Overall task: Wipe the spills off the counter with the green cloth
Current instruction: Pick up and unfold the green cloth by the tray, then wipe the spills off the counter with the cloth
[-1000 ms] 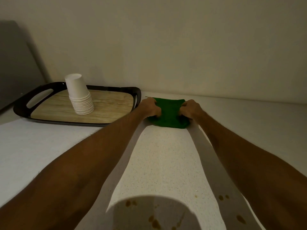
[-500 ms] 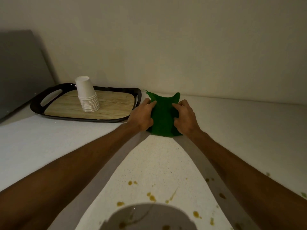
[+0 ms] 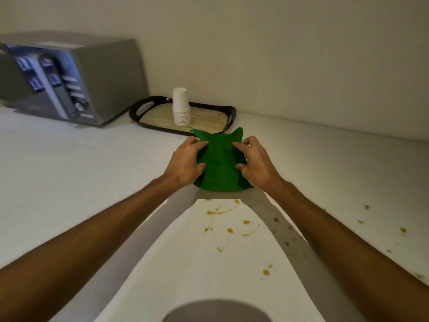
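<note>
I'm seeing a soft, matt green cloth, fuzzy like terry or microfibre. The counter looks smooth and matt white with a fine speckle, stone-like. The spills sit on it wet and glossy, amber-brown. Behind, the tray has a shiny dark plastic rim around a pale wood-grain base. The stacked cups read as matt white paper. The appliance shows brushed grey metal.

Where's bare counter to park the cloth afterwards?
Bare: the counter left of the left hand, in front of the toaster. Also right of the tray, along the wall. Crowded: spills from the green cloth toward the near right.
</note>
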`<state>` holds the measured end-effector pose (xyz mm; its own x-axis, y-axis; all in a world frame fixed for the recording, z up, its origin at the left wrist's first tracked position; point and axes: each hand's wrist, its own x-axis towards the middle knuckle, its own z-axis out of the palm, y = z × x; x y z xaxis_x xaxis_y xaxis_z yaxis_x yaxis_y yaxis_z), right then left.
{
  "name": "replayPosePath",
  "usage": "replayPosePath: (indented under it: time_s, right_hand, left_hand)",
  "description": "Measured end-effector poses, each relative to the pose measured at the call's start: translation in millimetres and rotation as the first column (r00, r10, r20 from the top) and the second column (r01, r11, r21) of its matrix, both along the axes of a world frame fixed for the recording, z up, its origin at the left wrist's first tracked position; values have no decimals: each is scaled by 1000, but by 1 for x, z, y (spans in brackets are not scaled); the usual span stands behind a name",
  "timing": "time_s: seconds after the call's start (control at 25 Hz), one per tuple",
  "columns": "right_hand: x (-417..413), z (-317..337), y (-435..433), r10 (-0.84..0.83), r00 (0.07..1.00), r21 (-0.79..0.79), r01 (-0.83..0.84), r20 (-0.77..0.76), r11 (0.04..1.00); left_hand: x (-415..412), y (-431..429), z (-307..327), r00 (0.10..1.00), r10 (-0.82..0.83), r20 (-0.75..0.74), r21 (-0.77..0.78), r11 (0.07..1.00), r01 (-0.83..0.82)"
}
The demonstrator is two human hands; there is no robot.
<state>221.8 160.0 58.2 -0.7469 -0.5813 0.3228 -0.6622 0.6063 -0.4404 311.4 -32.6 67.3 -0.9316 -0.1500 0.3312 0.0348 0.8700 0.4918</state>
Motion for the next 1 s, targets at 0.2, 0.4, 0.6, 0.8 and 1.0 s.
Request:
replayPosePath:
  time_s: [0.2, 0.4, 0.6, 0.8, 1.0]
  right_hand:
    - [48, 8, -28, 115, 993, 106, -117, 21, 987]
    - [68, 0, -51, 197, 979, 265, -205, 58, 942]
    - [72, -31, -58, 220, 973, 429, -226, 63, 874]
    - [85, -47, -67, -41, 991, 480, 97, -126, 872]
    - [121, -52, -106, -206, 976, 328, 174, 65, 929]
  left_hand:
    - [88, -10, 4, 985, 143, 98, -4, 990, -143]
    - [136, -14, -27, 980, 94, 173, 0, 995, -96]
    - [144, -30, -63, 926, 92, 365, -58, 995, -76]
    - [149, -45, -63, 934, 108, 339, -209, 977, -38]
    - [141, -76, -57, 993, 72, 94, -102, 993, -63]
